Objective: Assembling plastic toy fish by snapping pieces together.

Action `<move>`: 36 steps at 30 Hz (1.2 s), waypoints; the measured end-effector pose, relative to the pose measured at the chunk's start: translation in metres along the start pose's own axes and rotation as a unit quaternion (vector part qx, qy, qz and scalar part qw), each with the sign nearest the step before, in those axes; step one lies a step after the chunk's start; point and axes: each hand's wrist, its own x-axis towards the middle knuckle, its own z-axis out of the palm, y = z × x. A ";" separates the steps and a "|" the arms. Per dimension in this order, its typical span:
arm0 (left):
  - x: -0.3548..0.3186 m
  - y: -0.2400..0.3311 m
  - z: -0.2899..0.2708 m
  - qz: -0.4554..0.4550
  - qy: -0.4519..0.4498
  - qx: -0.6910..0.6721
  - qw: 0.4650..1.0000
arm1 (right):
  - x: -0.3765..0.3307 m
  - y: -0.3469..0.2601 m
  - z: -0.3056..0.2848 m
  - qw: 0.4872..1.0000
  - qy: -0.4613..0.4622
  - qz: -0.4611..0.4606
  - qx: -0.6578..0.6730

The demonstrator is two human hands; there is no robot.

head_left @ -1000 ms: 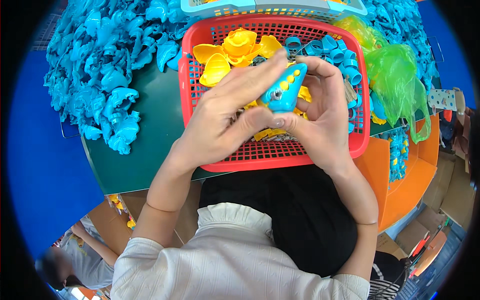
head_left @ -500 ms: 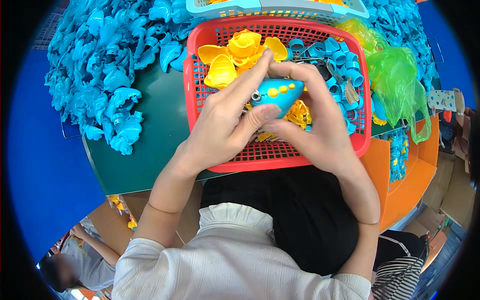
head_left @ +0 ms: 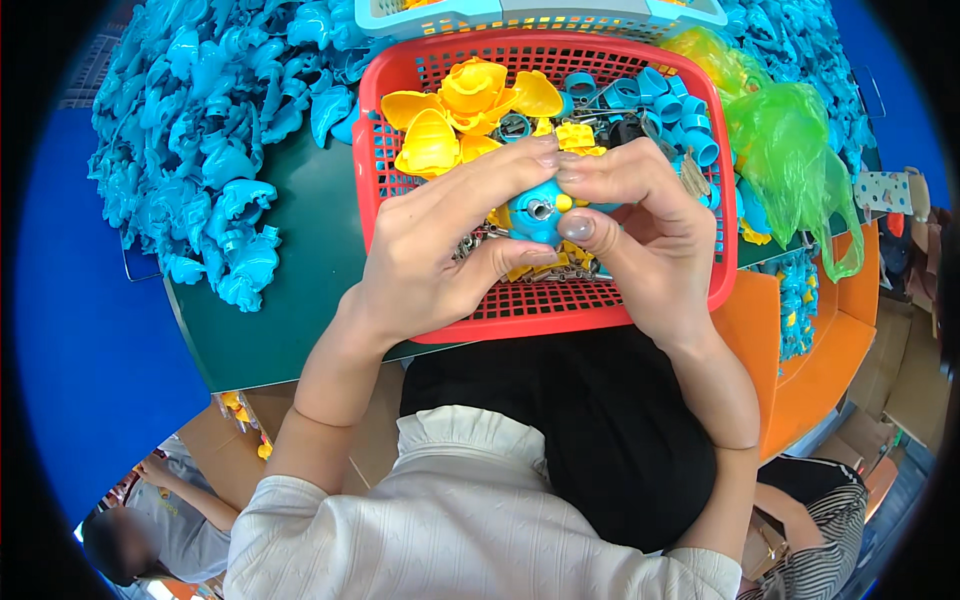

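Between my two hands is a small blue plastic toy part (head_left: 533, 213) with yellow dots and a metal piece in a round opening at its end. My left hand (head_left: 440, 235) pinches it from the left, fingers over the top and thumb below. From the right, my right hand (head_left: 645, 225) grips it with fingertips and thumb, hiding much of its far side. Both hands are above a red basket (head_left: 540, 325). In the basket lie yellow plastic shells (head_left: 475, 92), blue rings (head_left: 697, 145) and small metal pieces, partly covered by my hands.
A large heap of blue plastic parts (head_left: 190, 130) covers the left of the green table (head_left: 310, 240). Behind the red basket stands a light blue basket (head_left: 540, 14). Green plastic bag (head_left: 790, 160) and orange box (head_left: 755, 330) are to the right. Other people sit at lower left and lower right.
The blue toy part has turned so its round end with the metal piece faces me, and my right fingers have closed in on it. The red basket has shifted slightly left.
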 end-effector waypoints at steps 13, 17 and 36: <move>0.002 0.003 -0.004 -0.059 0.086 -0.250 0.963 | 0.003 -0.013 -0.014 0.993 -0.021 -0.042 -0.104; 0.001 0.004 -0.005 -0.051 0.028 -0.209 0.976 | 0.003 -0.014 -0.005 0.990 0.005 -0.088 -0.112; -0.001 0.000 -0.004 -0.151 0.042 -0.296 0.942 | 0.007 -0.015 0.000 1.000 0.015 0.003 0.013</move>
